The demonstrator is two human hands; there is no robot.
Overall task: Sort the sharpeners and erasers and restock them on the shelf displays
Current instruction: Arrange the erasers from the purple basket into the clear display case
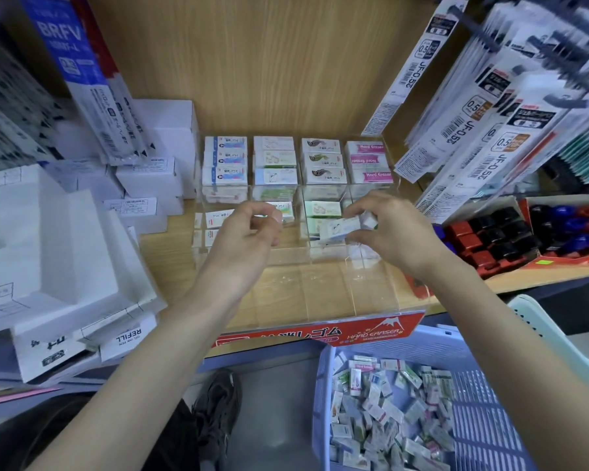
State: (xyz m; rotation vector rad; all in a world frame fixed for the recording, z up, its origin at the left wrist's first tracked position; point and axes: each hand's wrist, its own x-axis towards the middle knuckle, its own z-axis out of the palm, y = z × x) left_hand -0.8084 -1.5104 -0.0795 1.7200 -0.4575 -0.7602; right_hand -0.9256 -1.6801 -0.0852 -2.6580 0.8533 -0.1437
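Erasers (323, 163) already fill the back rows of the clear acrylic display (371, 287) on the shelf, four columns stacked by design, while its front compartments are mostly bare. The right hand (385, 229) pinches a small boxed eraser (335, 229) over the middle rows; the left hand (249, 229) has its fingers curled together, and I cannot tell whether it holds anything. The blue basket (490, 402) below is heaped with loose erasers, so most of the restocking looks undone. No sharpeners are clearly identifiable.
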